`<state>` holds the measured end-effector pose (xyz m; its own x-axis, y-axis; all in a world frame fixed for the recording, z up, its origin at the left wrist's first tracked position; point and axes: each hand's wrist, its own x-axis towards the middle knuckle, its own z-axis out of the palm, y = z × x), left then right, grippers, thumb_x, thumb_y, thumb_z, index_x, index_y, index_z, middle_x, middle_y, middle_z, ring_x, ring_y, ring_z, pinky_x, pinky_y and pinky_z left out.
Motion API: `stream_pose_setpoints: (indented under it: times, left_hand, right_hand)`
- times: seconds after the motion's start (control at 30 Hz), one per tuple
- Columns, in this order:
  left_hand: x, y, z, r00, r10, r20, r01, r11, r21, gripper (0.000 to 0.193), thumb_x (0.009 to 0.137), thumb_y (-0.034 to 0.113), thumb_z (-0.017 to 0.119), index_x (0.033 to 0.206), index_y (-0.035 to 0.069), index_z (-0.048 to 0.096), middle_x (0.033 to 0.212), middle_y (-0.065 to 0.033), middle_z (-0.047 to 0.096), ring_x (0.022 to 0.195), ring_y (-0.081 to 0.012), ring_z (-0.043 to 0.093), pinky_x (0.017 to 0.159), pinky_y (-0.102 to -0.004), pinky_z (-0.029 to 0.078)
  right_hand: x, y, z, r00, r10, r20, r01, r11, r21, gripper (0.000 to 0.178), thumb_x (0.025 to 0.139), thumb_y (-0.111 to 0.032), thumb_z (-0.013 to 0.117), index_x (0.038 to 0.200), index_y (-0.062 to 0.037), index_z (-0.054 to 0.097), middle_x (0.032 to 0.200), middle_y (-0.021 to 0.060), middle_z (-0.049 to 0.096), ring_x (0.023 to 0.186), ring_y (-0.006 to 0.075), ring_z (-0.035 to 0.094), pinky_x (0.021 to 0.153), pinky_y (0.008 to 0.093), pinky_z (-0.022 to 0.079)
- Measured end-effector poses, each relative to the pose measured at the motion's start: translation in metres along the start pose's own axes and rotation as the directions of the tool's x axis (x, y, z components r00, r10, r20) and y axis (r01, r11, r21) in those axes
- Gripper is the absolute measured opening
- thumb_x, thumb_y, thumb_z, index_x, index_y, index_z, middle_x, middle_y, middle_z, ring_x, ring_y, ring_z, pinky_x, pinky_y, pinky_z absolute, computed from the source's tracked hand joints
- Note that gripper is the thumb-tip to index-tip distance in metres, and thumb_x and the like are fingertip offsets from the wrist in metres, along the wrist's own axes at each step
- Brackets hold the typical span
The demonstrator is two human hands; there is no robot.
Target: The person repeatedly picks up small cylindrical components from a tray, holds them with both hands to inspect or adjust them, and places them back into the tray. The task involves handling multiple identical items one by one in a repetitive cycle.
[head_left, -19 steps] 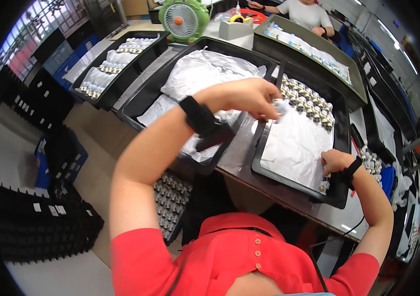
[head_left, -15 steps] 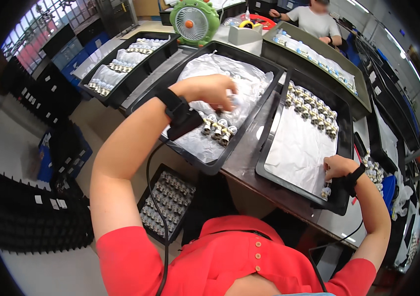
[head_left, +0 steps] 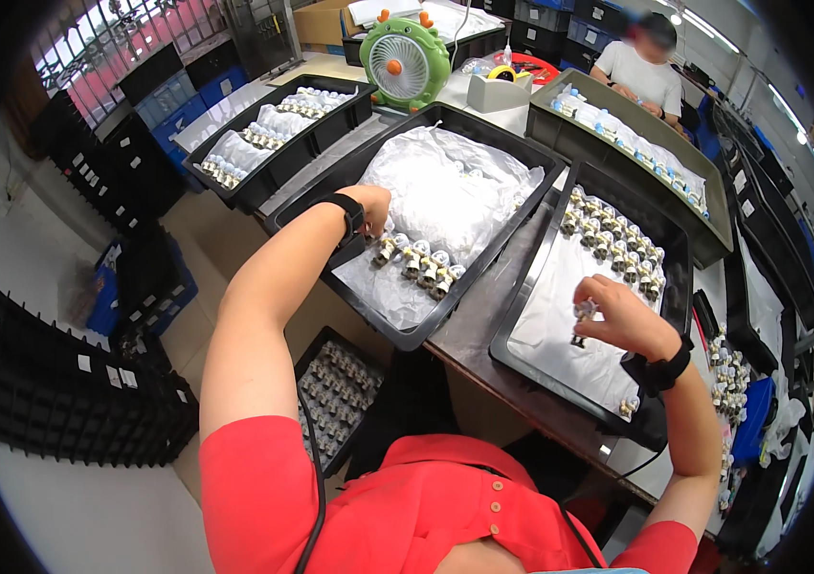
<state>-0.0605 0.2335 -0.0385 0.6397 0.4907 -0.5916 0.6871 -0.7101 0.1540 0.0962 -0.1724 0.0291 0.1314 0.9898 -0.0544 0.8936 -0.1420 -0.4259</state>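
Observation:
My right hand (head_left: 625, 318) is closed over the right black tray (head_left: 514, 335), pinching a small figurine (head_left: 581, 325) with a pale head and dark base upright between its fingertips. My left hand (head_left: 374, 206) is curled down at the left end of a short row of similar figurines (head_left: 418, 263) in the middle black tray (head_left: 412, 337). Its fingertips are mostly hidden, so what they hold does not show. Crumpled white sheeting (head_left: 445, 196) lies behind that row. More figurines (head_left: 614, 237) stand in rows at the right tray's far end, and a lone one (head_left: 628, 408) sits at its near corner.
A black tray (head_left: 258, 196) stands at left and an olive tray (head_left: 708, 244) at far right, both with figurines. Behind are a green fan (head_left: 405, 62) and a tape dispenser (head_left: 500, 93). A co-worker (head_left: 644, 72) sits beyond. Another filled tray (head_left: 335, 392) lies below the table edge.
My right hand has lifted from the right tray's near right side and moved left and farther in, now showing a figurine. My left hand has moved left to the row's end. The view has shifted slightly.

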Motion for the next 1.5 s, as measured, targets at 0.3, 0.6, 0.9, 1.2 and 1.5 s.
stream_pose_setpoints:
  times: [0.3,0.6,0.9,1.2,1.5]
  left_hand:
    - [-0.034,0.032,-0.023,0.987,0.074,-0.145,-0.047,0.982,0.184,0.042,0.065,0.021,0.077,0.099,-0.002,0.066,0.099,-0.0200,0.065,0.076,-0.0244,0.067,0.066,-0.0355,0.053]
    - [-0.132,0.186,0.023,0.679,0.638,-0.363,-0.552,0.117,-0.826,0.049,0.089,0.023,0.060,0.132,0.008,0.040,0.117,-0.0083,0.055,0.099,-0.0138,0.058,0.084,-0.0262,0.047]
    - [-0.121,0.216,0.051,0.634,0.635,-0.441,-0.565,-0.008,-0.825,0.059,0.083,0.017,0.068,0.131,0.004,0.037,0.117,-0.0110,0.050,0.095,-0.0135,0.059,0.076,-0.0254,0.049]
    - [-0.115,0.209,0.056,0.652,0.635,-0.414,-0.462,-0.100,-0.881,0.054,0.088,0.013,0.059,0.134,0.005,0.033,0.121,-0.0155,0.052,0.098,-0.0263,0.062,0.082,-0.0350,0.052]
    - [-0.111,0.203,0.052,0.579,0.704,-0.411,-0.311,-0.275,-0.910,0.051,0.092,0.020,0.051,0.137,0.006,0.031,0.129,-0.0187,0.048,0.103,-0.0329,0.060,0.082,-0.0407,0.053]
  right_hand:
    - [0.022,-0.008,0.022,0.866,-0.022,-0.500,0.206,0.926,0.317,0.039,0.072,-0.009,0.074,0.105,-0.0047,0.055,0.093,0.0072,0.057,0.078,0.0177,0.056,0.072,0.0297,0.049]
    - [0.018,0.001,0.016,0.664,0.095,-0.742,0.414,0.779,0.471,0.046,0.071,-0.006,0.075,0.112,-0.0057,0.053,0.107,0.0062,0.059,0.091,0.0142,0.058,0.082,0.0275,0.048]
    - [0.015,0.005,0.013,0.652,0.000,-0.759,0.308,0.914,0.265,0.052,0.070,-0.007,0.073,0.118,-0.0095,0.051,0.105,0.0046,0.060,0.089,0.0175,0.059,0.075,0.0295,0.047]
    - [0.018,0.001,0.021,0.692,-0.121,-0.712,0.367,0.908,0.201,0.090,0.063,-0.012,0.081,0.138,-0.0127,0.032,0.119,0.0094,0.052,0.107,0.0254,0.052,0.092,0.0367,0.043]
    - [0.019,0.007,0.028,0.735,0.005,-0.679,0.307,0.889,0.339,0.099,0.064,-0.018,0.083,0.144,-0.0151,0.024,0.122,0.0087,0.051,0.107,0.0208,0.053,0.090,0.0355,0.043]
